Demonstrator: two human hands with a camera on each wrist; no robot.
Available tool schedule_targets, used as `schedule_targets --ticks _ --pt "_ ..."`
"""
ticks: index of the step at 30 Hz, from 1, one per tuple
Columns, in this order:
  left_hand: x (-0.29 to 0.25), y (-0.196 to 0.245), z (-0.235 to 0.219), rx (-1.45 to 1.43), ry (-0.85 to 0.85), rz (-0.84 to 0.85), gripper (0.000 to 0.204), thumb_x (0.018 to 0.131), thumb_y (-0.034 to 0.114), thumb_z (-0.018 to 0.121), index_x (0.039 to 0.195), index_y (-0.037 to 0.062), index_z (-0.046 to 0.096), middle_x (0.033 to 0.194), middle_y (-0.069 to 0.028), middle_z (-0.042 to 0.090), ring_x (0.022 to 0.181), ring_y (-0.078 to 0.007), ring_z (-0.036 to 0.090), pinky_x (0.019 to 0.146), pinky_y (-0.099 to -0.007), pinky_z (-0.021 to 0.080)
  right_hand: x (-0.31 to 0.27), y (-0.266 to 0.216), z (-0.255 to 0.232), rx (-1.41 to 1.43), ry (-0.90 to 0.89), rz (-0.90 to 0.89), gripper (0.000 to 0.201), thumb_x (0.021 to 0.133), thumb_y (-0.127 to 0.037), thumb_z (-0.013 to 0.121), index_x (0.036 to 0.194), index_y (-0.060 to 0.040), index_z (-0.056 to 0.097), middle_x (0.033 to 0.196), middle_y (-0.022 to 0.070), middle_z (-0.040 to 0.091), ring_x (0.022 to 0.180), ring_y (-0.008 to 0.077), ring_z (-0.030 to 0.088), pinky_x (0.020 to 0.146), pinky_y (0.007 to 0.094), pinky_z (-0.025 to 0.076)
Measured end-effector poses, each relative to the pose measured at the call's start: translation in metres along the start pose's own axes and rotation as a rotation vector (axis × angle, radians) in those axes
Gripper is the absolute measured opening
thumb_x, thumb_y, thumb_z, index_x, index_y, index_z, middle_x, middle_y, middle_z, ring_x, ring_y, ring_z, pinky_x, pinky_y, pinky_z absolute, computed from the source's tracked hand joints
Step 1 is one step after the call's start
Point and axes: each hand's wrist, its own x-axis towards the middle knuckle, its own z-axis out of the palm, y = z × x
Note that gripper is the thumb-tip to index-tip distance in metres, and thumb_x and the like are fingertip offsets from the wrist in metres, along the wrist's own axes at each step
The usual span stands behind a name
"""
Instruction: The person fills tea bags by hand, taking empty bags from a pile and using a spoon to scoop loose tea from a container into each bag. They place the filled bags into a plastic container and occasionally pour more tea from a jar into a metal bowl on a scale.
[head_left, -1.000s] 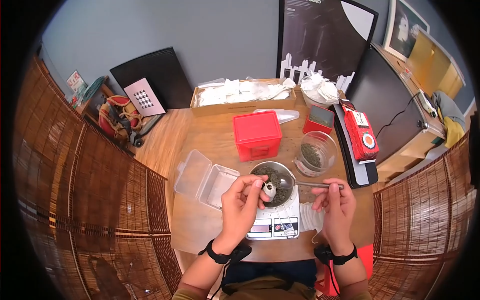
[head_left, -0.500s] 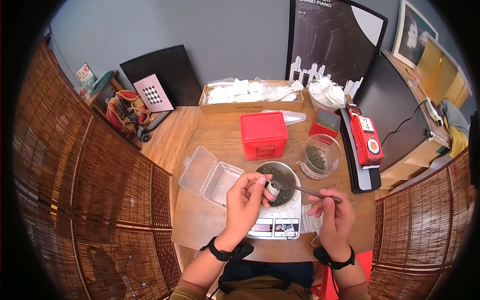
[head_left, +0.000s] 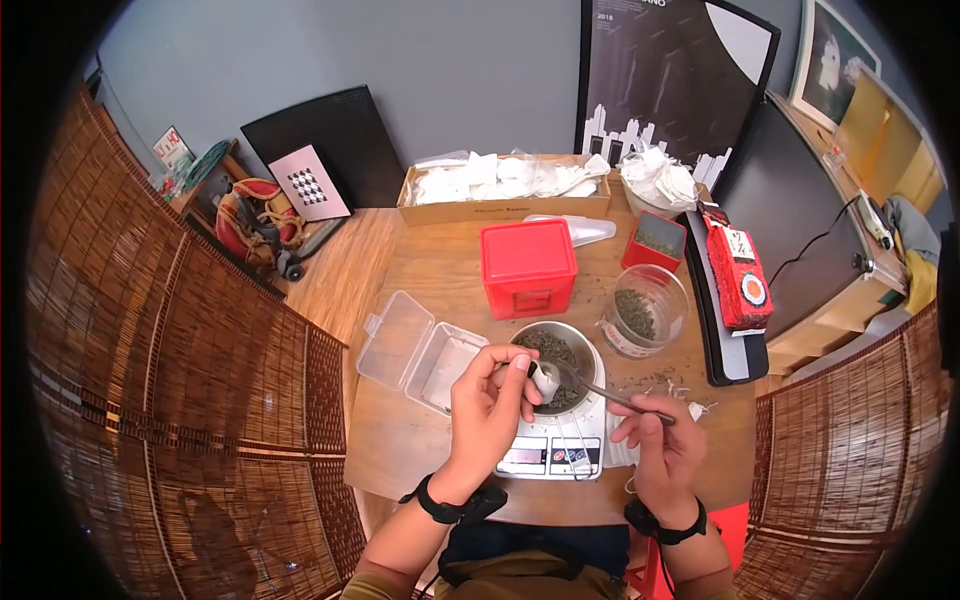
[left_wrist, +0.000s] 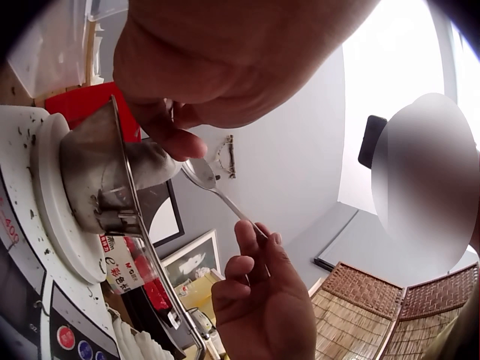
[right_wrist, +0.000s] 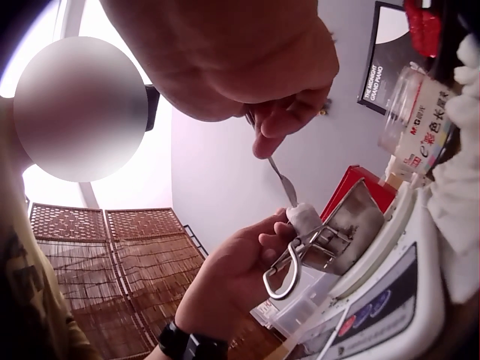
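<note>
The left hand (head_left: 490,405) pinches a small white pouch (head_left: 545,383) over the near-left part of a metal strainer bowl (head_left: 585,345) of dark dried leaves (head_left: 545,345). In the right hand (head_left: 662,450) is the handle of a metal spoon (head_left: 605,392), gripped between thumb and fingers. The spoon's bowl is at the pouch's mouth; in the right wrist view its tip meets the top of the pouch (right_wrist: 303,219). Beneath the strainer bowl stands a white scale (head_left: 535,460). The left wrist view shows the spoon (left_wrist: 201,174) beside the pouch.
Left of the scale lies an open clear plastic box (head_left: 440,365). Behind are a red tin (head_left: 528,265) and a carton (head_left: 500,208) of white pouches. To the right stand a clear tub (head_left: 660,330), an open red tin (head_left: 640,262) and a red packet (head_left: 738,280).
The right hand has moved down and slightly nearer the body, tilting the spoon, whose bowl has come from over the leaves to the pouch. The left hand still pinches the pouch.
</note>
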Motion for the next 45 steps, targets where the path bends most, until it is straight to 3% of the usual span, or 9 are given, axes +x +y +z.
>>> schedule_targets --ticks 3,6,15,30,33,35,39,42,45 --pt "0.0 0.001 0.002 -0.008 -0.004 0.036 0.017 0.115 0.011 0.06 0.119 -0.0048 0.066 0.114 -0.0122 0.073 0.074 -0.0094 0.066 0.056 -0.0234 0.052 -0.001 0.001 0.001 0.018 0.044 -0.009 0.024 0.115 -0.012 0.057 0.133 0.0036 0.062 0.115 0.0235 0.08 0.085 0.0182 0.077 0.067 0.0258 0.054" --pt "-0.003 0.004 0.004 0.0 -0.002 0.047 0.017 0.114 0.01 0.06 0.119 -0.0047 0.066 0.114 -0.0117 0.073 0.073 -0.0091 0.066 0.057 -0.0234 0.052 0.0 0.0 0.0 -0.052 -0.052 -0.038 0.025 0.115 -0.012 0.057 0.133 0.0045 0.062 0.115 0.0241 0.08 0.083 0.0182 0.077 0.067 0.0258 0.054" --pt "-0.004 0.005 0.004 0.024 0.009 0.063 0.016 0.114 0.01 0.061 0.118 -0.0046 0.067 0.111 -0.0103 0.073 0.073 -0.0084 0.065 0.056 -0.0236 0.05 -0.007 0.003 -0.002 -0.004 0.083 -0.039 0.022 0.114 -0.008 0.057 0.13 0.0063 0.063 0.113 0.024 0.08 0.081 0.0189 0.077 0.07 0.0284 0.057" --pt "-0.008 0.01 0.01 0.157 0.016 0.184 0.016 0.118 0.01 0.05 0.121 -0.0045 0.056 0.107 -0.0204 0.076 0.075 -0.0161 0.072 0.061 -0.0277 0.062 0.0 -0.006 -0.005 -0.166 0.005 -0.167 0.018 0.11 -0.002 0.061 0.125 0.004 0.067 0.106 0.0206 0.08 0.076 0.0219 0.077 0.073 0.0324 0.06" --pt "-0.007 0.012 0.009 0.136 0.03 0.181 0.014 0.117 0.007 0.053 0.12 -0.0052 0.058 0.106 -0.0188 0.076 0.077 -0.0155 0.073 0.062 -0.0266 0.061 0.008 -0.015 -0.009 -0.214 -0.012 -0.217 0.019 0.108 -0.002 0.063 0.125 0.0036 0.067 0.107 0.0207 0.078 0.084 0.0251 0.077 0.076 0.0346 0.061" --pt "-0.006 0.009 0.007 0.167 0.044 0.217 0.014 0.115 0.005 0.057 0.119 -0.0071 0.062 0.105 -0.0165 0.076 0.08 -0.0142 0.072 0.065 -0.0255 0.06 0.019 -0.024 -0.013 -0.465 0.005 -0.413 0.017 0.105 -0.002 0.064 0.121 0.0022 0.067 0.111 0.0202 0.075 0.094 0.0296 0.075 0.08 0.0372 0.06" --pt "-0.007 0.008 0.004 0.169 0.072 0.214 0.014 0.111 0.001 0.063 0.119 -0.0087 0.069 0.104 -0.0131 0.075 0.081 -0.0129 0.071 0.066 -0.0246 0.058 0.047 -0.037 -0.01 -0.587 0.018 -0.552 0.014 0.103 -0.002 0.065 0.117 -0.0006 0.066 0.118 0.0193 0.072 0.098 0.0318 0.071 0.081 0.0402 0.057" --pt "-0.008 0.015 0.003 0.309 0.08 0.298 0.015 0.109 0.0 0.067 0.119 -0.008 0.073 0.104 -0.0108 0.073 0.081 -0.0126 0.071 0.066 -0.0246 0.057 0.059 -0.034 -0.004 -0.512 -0.12 -0.578 0.013 0.102 -0.001 0.065 0.114 -0.0021 0.066 0.112 0.0174 0.07 0.094 0.0353 0.069 0.078 0.042 0.055" --pt "-0.012 0.022 0.005 0.347 0.081 0.292 0.016 0.106 -0.002 0.07 0.12 -0.007 0.075 0.104 -0.0094 0.071 0.081 -0.0128 0.072 0.066 -0.0244 0.057 0.065 -0.035 0.007 -0.619 -0.247 -0.429 0.014 0.101 -0.004 0.067 0.115 -0.0031 0.066 0.103 0.0154 0.066 0.093 0.0362 0.069 0.077 0.0443 0.056"
